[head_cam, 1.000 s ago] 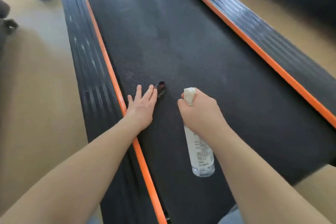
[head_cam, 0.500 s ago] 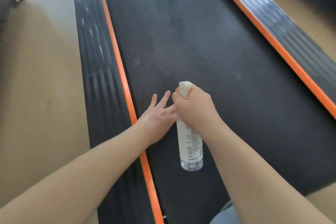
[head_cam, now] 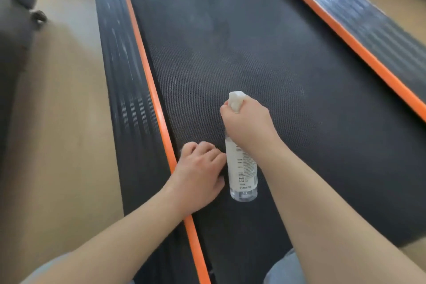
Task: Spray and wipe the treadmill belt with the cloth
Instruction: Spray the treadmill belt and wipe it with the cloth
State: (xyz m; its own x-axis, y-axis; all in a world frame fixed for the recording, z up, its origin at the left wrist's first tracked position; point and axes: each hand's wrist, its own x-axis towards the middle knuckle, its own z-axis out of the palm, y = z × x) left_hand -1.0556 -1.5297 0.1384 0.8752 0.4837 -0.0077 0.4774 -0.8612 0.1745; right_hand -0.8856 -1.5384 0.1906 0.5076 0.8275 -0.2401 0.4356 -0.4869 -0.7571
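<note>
A person's left hand [head_cam: 198, 173] rests on the treadmill belt [head_cam: 265, 57] beside the orange strip [head_cam: 159, 110], fingers curled; whether they hold the cloth cannot be told. Just beside it, the right hand [head_cam: 247, 122] grips a spray bottle [head_cam: 242, 168], nozzle forward over the belt. Farther left, a wheeled dark object [head_cam: 13, 18] stands on the floor [head_cam: 64, 99].

Single head-worn, wide-angle view: the camera looks forward and steeply down along the treadmill belt [head_cam: 265, 71], which runs from the bottom edge away to the top of the frame. The left forearm [head_cam: 119, 242] and right forearm [head_cam: 322, 203] enter from below at close range. Orange side rails [head_cam: 147, 71] flank the belt, with floor [head_cam: 57, 122] beyond.
</note>
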